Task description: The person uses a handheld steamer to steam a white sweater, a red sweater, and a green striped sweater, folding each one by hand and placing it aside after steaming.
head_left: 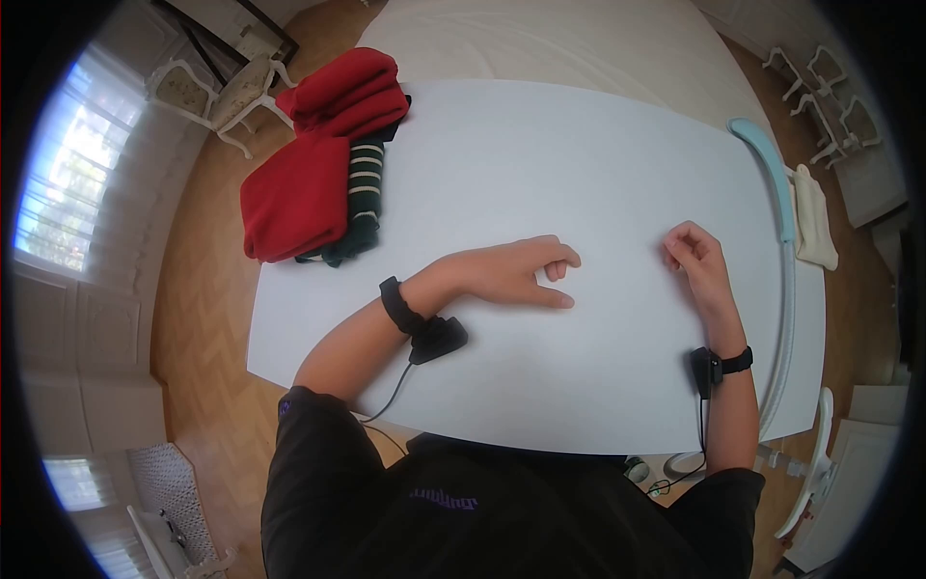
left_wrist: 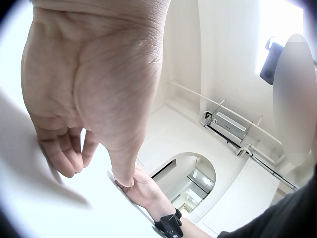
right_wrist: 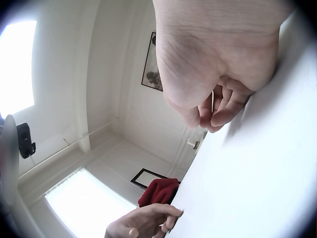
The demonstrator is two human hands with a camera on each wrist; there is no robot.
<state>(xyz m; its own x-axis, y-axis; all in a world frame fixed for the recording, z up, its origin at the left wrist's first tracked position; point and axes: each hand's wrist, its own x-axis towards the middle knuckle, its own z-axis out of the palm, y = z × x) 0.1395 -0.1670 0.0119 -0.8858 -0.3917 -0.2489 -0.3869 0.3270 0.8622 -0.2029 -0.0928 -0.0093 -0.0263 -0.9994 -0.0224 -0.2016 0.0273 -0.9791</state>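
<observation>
The left hand point(head_left: 516, 271) rests on the white table point(head_left: 502, 386) near its middle, fingers loosely bent and thumb apart, holding nothing. To its right the right hand point(head_left: 699, 265) lies on its side on the table, fingers loosely curled, also holding nothing. In the left wrist view the left palm point(left_wrist: 94, 74) is above the white surface with fingertips near it. The right wrist view shows the right hand point(right_wrist: 218, 64) with loosely bent fingers beside the surface.
Folded red cloths point(head_left: 299, 198) and a dark green striped cloth point(head_left: 365, 183) lie at the table's left. A light blue curved bar point(head_left: 772, 174) and a cream cloth point(head_left: 815, 217) are along the right edge. A bed-like pale surface point(head_left: 559, 43) lies beyond.
</observation>
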